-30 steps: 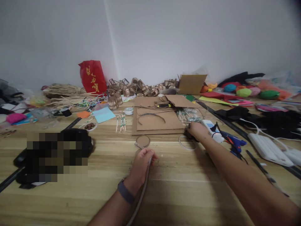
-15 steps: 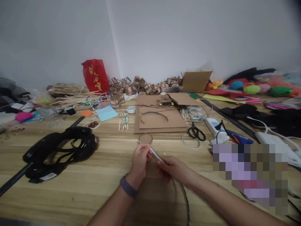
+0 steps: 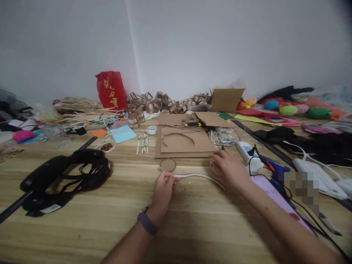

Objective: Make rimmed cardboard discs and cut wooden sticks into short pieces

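Currently pinching one end of a pale strip (image 3: 204, 176) between thumb and fingers of the left hand (image 3: 164, 185), just in front of the cardboard sheets (image 3: 180, 149). Letting the strip arch rightward above the worktop (image 3: 110, 229) to near the right hand (image 3: 231, 170); cannot tell where it ends. Reaching with that hand beside the cardboard's front right corner, fingers bent down over a pale ring (image 3: 211, 167) and a dark tool (image 3: 223, 148), mostly covered; cannot tell whether gripping either. Note a round disc (image 3: 167, 165) between cardboard and left hand, and a curved dark strip (image 3: 179, 134) lying on the cardboard. Note also small slatted baskets (image 3: 165, 103) heaped behind the cardboard, light blue paper (image 3: 123, 134) to its left, a blue glue gun (image 3: 279, 165) and a lit phone (image 3: 271, 190) to its right.
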A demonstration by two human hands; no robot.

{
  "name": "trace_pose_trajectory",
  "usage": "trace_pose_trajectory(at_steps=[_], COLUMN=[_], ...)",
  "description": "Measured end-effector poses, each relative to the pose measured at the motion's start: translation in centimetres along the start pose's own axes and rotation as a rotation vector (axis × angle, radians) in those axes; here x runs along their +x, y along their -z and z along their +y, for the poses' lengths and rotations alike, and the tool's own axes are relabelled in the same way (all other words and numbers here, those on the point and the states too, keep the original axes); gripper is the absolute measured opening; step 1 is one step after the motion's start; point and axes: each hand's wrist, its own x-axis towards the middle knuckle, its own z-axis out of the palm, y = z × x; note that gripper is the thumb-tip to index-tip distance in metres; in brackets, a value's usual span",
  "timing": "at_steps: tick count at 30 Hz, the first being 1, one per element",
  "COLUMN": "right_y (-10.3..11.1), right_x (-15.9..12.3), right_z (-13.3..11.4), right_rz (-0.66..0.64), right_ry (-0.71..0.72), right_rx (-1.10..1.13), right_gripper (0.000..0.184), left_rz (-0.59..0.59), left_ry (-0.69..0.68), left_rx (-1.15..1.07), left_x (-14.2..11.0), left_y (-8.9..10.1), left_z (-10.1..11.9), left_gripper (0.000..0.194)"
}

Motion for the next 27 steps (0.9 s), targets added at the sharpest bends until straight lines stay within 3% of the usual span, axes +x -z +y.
trace_pose_trajectory(at_steps=[1, 3, 6, 9, 18, 24, 27], right_y=[-1.0, -3.2, -6.4, -8.0, -7.2, -7.0, -7.0], right_x=[-0.3, -1.1, -1.9, -2.1, -2.9, -2.8, -2.9], right_z=[-1.4, -4.2, -7.3, -8.1, -7.0, -6.3, -6.4], right_rz=[0.148, 0.276, 0.256, 0.198, 0.078, 0.072, 0.082], right_ry=[0.061, 0.176, 0.266, 0.27, 0.158, 0.028, 0.02], right_rx=[0.002, 0.102, 0.215, 0.261, 0.372, 0.537, 0.555], right_gripper=[0.033, 0.03, 0.023, 0.021, 0.02, 0.021, 0.021], left_rz=[0.005, 0.016, 0.013, -0.018, -0.125, -0.111, -0.157], left_ry=[-0.009, -0.036, -0.069, -0.1, -0.235, -0.107, -0.131], left_rx=[0.026, 0.083, 0.154, 0.189, 0.455, 0.4, 0.403], left_x=[0.0, -0.3, -0.8, -1.2, -1.8, -1.4, -1.5], left_y=[-0.1, -0.2, -0.5, -0.7, -0.6, -0.3, -0.5], left_z=[-0.1, -0.3, -0.4, -0.4, 0.4, 0.6, 0.5], left_gripper=[0.015, 0.011, 0.009, 0.011, 0.012, 0.017, 0.018])
